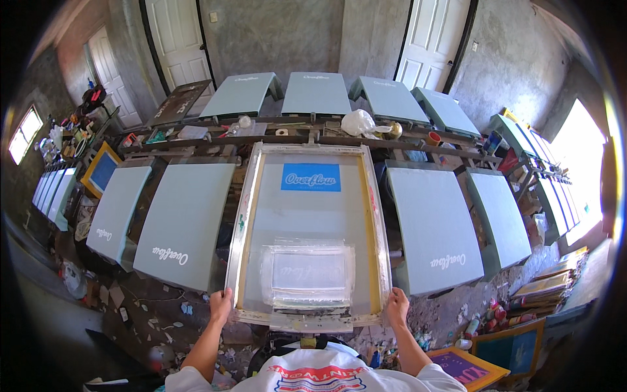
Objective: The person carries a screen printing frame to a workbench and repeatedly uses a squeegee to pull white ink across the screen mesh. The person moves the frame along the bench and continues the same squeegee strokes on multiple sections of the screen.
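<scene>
My left hand (pixel 221 304) is closed round the near left corner of a silk-screen printing frame (pixel 239 228). At the opposite near corner, my right hand (pixel 396 306) grips the same frame. Its pale mesh carries a blue stencil patch (pixel 311 178) with script lettering near the far end. Closer to me is a taped rectangle (pixel 308 269) smeared with white ink. Light green fabric panels lie on boards at both sides, such as the left panel (pixel 186 215) and the right panel (pixel 434 222), each with white script print. What lies under the frame shows only faintly.
Beyond the frame runs a metal rail (pixel 294 140) with a white plastic bag (pixel 358 123) and a red cup (pixel 434 138). More green panels (pixel 317 95) stand behind it. Other screens (pixel 509 349) lean at lower right. Scraps litter the floor (pixel 157 313).
</scene>
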`<state>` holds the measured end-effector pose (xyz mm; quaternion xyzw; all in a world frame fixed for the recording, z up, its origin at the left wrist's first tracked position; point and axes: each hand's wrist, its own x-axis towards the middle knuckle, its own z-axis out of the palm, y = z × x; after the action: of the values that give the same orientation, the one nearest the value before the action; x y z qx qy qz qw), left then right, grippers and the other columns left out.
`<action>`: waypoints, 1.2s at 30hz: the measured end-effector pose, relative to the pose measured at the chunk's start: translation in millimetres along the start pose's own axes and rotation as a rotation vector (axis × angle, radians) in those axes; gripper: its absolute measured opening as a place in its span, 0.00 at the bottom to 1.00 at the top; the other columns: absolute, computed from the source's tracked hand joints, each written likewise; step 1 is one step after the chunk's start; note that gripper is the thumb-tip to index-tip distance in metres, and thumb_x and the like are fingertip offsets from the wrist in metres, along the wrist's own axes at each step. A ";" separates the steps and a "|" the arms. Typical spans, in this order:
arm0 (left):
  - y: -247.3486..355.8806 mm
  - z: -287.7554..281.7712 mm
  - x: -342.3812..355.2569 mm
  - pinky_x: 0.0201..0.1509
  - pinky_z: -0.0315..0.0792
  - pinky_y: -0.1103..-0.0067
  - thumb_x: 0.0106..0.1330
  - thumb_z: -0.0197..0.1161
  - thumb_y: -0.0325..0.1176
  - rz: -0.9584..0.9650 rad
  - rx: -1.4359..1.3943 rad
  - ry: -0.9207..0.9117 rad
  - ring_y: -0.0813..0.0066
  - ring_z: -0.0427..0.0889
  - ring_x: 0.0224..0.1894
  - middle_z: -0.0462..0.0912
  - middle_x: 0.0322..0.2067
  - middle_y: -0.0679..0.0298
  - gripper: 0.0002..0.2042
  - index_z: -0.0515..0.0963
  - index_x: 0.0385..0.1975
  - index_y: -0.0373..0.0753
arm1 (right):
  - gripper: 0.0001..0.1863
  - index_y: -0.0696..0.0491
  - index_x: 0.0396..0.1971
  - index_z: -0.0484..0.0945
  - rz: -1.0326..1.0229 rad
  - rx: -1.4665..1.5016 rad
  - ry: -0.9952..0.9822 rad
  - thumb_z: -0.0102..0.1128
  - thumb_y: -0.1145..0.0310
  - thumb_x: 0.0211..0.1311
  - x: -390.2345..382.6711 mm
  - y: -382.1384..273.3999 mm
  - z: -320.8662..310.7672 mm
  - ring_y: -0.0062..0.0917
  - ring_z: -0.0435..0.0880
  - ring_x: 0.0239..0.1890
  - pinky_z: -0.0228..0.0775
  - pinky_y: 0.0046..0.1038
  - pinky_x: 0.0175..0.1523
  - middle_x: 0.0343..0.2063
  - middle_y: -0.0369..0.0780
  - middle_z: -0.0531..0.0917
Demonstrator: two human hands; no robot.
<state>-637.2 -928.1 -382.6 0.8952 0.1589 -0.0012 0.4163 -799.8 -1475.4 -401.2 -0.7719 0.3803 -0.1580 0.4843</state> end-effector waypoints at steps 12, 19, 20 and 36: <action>34.7 14.6 -24.8 0.59 0.74 0.61 0.61 0.62 0.27 0.722 0.234 0.264 0.43 0.79 0.53 0.81 0.49 0.46 0.19 0.77 0.52 0.30 | 0.22 0.56 0.54 0.80 -0.746 -0.394 0.058 0.70 0.67 0.60 -12.2 -51.9 4.4 0.49 0.83 0.50 0.76 0.44 0.55 0.48 0.51 0.82; 103.1 -5.1 -84.4 0.63 0.71 0.63 0.44 0.62 0.24 1.287 0.214 -0.697 0.57 0.80 0.56 0.81 0.50 0.55 0.24 0.80 0.48 0.34 | 0.25 0.55 0.47 0.80 -1.164 -0.400 -0.708 0.74 0.66 0.46 -71.9 -111.1 8.8 0.44 0.82 0.52 0.78 0.41 0.57 0.48 0.47 0.81; 108.4 -2.0 -92.2 0.64 0.70 0.64 0.44 0.63 0.24 1.316 0.237 -0.737 0.58 0.80 0.55 0.81 0.50 0.56 0.24 0.80 0.47 0.34 | 0.25 0.55 0.46 0.80 -1.166 -0.420 -0.710 0.74 0.67 0.45 -75.0 -112.3 11.8 0.43 0.83 0.52 0.79 0.40 0.57 0.47 0.46 0.81; 178.9 96.1 24.9 0.45 0.70 0.65 0.41 0.66 0.20 1.233 0.208 -0.217 0.59 0.81 0.39 0.80 0.32 0.62 0.14 0.82 0.31 0.38 | 0.07 0.56 0.26 0.82 -0.868 -0.438 -0.327 0.62 0.78 0.43 44.5 -157.9 105.7 0.47 0.86 0.41 0.80 0.45 0.48 0.32 0.48 0.86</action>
<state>-550.0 -1100.5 -315.4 0.8528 -0.4299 0.1329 0.2651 -637.1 -1403.9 -320.5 -0.9567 -0.0318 -0.1383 0.2543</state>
